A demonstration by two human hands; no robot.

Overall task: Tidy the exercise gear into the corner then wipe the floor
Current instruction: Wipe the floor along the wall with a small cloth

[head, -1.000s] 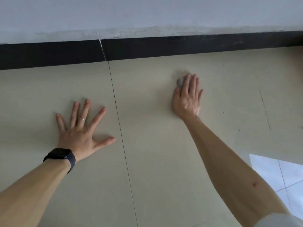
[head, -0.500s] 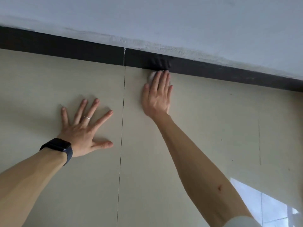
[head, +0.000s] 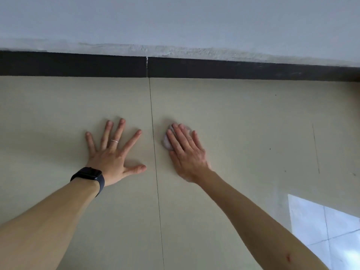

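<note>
My right hand [head: 187,152] lies flat on the beige tiled floor [head: 243,133], pressing a small white cloth [head: 166,142] whose edge shows under the fingertips. It sits just right of the thin tile seam [head: 153,143]. My left hand [head: 115,152], with a ring and a dark watch on the wrist, is spread flat on the floor left of the seam, holding nothing. No exercise gear is in view.
A dark skirting board [head: 78,64] runs along the foot of the white wall [head: 175,20] ahead. A bright patch of sunlight [head: 321,230] falls on the floor at the lower right. A few small dark specks dot the floor on the right.
My right hand has slid the cloth back from the skirting board toward me, stopping beside the seam. The left hand has stayed planted on the floor.
</note>
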